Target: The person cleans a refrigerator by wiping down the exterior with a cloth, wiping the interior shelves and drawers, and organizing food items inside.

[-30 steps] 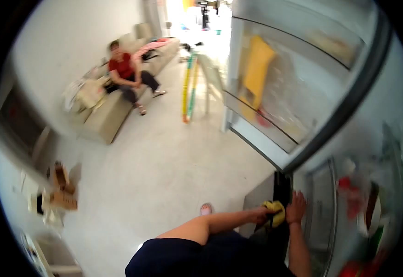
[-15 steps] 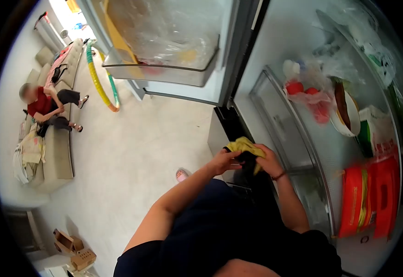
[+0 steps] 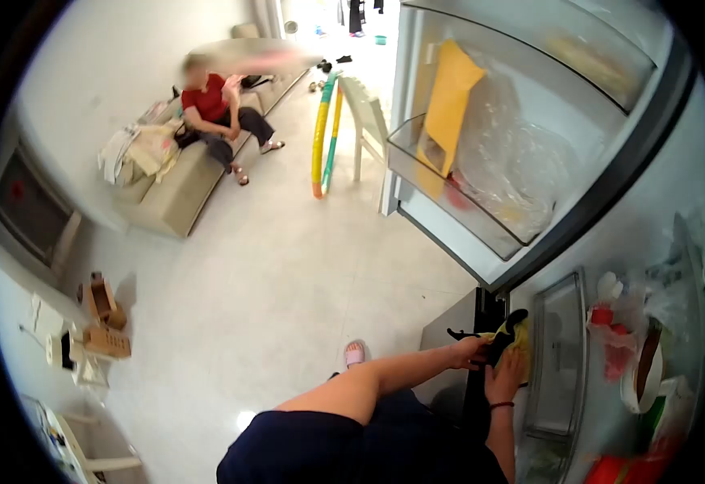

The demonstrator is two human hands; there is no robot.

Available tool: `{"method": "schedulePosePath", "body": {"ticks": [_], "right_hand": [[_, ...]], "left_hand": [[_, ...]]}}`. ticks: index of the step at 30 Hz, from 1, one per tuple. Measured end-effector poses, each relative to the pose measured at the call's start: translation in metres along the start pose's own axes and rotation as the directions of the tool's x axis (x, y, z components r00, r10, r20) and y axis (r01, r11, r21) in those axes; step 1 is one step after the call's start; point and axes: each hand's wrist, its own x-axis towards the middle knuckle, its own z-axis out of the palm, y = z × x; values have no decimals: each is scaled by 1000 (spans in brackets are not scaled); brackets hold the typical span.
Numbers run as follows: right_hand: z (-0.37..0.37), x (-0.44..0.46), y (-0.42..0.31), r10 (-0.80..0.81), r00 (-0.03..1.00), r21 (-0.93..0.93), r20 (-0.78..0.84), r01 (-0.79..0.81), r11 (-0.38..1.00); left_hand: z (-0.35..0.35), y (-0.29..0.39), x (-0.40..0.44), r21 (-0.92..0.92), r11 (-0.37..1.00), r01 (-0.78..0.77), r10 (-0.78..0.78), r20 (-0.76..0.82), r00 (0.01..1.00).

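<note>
A yellow-and-black cloth point(image 3: 523, 342) is between my hands at the front edge of the open fridge. Two dark narrow ends stick out of it, one to the left and one upward. My left hand point(image 3: 471, 353) is closed on its left side. My right hand point(image 3: 506, 377) lies against its lower part with the fingers bent over it, and a dark band circles that wrist. Just right of the cloth stands a clear fridge drawer point(image 3: 556, 355). Folds hide whether the cloth is a glove or a rag.
The fridge door point(image 3: 481, 242) stands open, its bin point(image 3: 469, 202) holding a yellow envelope point(image 3: 448, 109) and plastic bags. A white bowl point(image 3: 636, 387) and bagged food sit on a shelf. A person point(image 3: 215, 109) sits on a sofa point(image 3: 159, 202) beyond a hoop point(image 3: 320, 137). Cardboard boxes point(image 3: 106, 341) stand left.
The view has swung left, so the fridge and hands appear farther right and lower. The cloth has been turned in my hands, and its dark ends now stick out.
</note>
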Motion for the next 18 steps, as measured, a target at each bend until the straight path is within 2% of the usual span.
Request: {"method": "schedulePosePath", "body": {"ticks": [3,4,7,8,11,14,17,18], "right_hand": [[13,8,-10,25,997,-129,-73,-34,991],[14,15,-11,68,998,-16,-7,-68,998],[16,19,-5,1,998,-51,-62,-4,999],[14,19,-4,-5,997,-66,-73,0,998],[7,19,-6,-2,995,-48,-100,-3,999],[20,21,9,-32,980,-5,-195,31,999],[41,27,37,146,971,368,-187,-69,927],[35,27,37,230,966,482,-118,-147,864]], "left_hand": [[-18,-3,16,8,1000,-16,16,26,1000],[-22,-1,10,-5,1000,4,-4,-17,1000],[-28,-7,18,-75,997,-25,21,-54,998],[-27,-7,22,-77,997,30,-35,-62,997],[-22,-3,11,-87,995,41,-44,-33,998],[-29,-6,18,-119,993,21,-22,-6,1000],[-31,-5,12,-124,992,3,-6,-21,1000],[-32,-2,8,-124,992,-16,11,-42,999]]}}
